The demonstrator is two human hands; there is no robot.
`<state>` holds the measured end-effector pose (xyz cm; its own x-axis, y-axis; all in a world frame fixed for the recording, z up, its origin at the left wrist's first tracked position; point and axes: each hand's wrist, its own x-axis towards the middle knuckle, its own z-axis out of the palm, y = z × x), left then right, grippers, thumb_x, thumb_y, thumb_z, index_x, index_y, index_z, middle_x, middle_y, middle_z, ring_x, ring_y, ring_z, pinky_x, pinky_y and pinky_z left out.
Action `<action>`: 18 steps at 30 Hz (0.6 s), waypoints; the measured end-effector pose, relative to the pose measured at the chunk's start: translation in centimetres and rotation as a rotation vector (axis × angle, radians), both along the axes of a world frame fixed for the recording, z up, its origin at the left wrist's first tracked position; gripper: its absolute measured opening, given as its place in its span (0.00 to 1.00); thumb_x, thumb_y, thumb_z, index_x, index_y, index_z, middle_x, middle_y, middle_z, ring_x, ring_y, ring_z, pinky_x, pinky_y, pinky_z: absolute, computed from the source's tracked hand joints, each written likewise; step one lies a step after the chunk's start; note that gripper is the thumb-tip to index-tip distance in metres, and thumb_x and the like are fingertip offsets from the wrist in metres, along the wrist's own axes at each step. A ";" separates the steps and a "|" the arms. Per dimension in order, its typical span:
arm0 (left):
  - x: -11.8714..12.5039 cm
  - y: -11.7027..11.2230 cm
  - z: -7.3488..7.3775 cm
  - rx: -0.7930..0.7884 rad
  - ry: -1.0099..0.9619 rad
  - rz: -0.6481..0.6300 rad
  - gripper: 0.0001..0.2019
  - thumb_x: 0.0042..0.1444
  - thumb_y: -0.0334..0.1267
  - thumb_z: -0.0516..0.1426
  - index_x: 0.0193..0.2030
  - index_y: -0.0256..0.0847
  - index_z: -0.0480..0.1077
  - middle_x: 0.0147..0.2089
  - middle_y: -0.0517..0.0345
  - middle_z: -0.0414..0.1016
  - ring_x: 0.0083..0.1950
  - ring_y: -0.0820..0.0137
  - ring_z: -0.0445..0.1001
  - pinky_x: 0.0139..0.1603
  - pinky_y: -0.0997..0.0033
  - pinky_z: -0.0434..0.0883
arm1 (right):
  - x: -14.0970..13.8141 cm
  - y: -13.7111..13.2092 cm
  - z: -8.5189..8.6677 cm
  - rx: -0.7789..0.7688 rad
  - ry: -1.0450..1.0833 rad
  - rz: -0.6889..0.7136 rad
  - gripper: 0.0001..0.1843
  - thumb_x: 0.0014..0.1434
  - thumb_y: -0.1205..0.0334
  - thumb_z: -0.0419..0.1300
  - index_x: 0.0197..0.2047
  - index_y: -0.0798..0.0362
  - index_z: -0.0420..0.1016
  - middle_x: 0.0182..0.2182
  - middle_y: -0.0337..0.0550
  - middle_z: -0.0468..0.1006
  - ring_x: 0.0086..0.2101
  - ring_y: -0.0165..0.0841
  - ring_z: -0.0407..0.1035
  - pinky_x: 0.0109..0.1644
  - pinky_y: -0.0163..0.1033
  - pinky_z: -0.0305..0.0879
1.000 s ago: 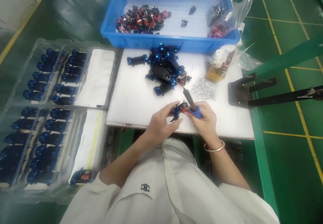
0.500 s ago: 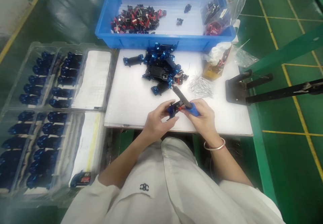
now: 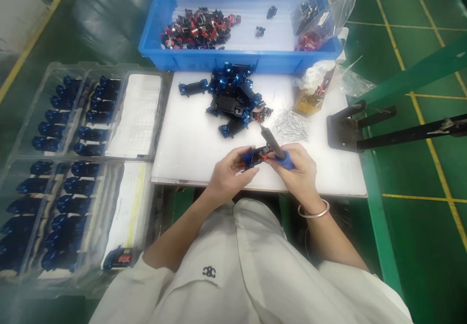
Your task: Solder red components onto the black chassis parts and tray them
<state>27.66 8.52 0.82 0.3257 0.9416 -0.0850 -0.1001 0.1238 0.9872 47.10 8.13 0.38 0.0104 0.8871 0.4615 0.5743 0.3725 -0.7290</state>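
Note:
My left hand (image 3: 229, 173) is closed around a small blue and black toy-car part (image 3: 254, 157) with a red piece in it, held just above the near edge of the white table (image 3: 189, 144). My right hand (image 3: 297, 171) grips a tool with a blue handle and dark shaft (image 3: 274, 146), its shaft slanting up and away from the part. Both hands meet at the part. A silver bangle (image 3: 314, 212) sits on my right wrist.
A heap of blue and black car parts (image 3: 235, 100) lies mid-table, with a pile of small metal pins (image 3: 292, 125) to its right. A blue bin (image 3: 241, 20) of red-black pieces stands behind. Clear trays of blue parts (image 3: 65, 168) sit left. A black stand (image 3: 350, 127) is right.
The tool's shaft has swung from leaning left to leaning more upright. Both hands stay together on the part at the table's near edge.

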 end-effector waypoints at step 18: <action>0.6 -0.1 0.4 -0.040 -0.004 0.026 0.23 0.53 0.40 0.66 0.55 0.39 0.71 0.51 0.50 0.80 0.51 0.63 0.79 0.57 0.63 0.76 | 0.4 0.0 -0.1 0.087 -0.098 0.028 0.04 0.62 0.58 0.65 0.37 0.48 0.79 0.33 0.42 0.78 0.33 0.35 0.73 0.36 0.40 0.71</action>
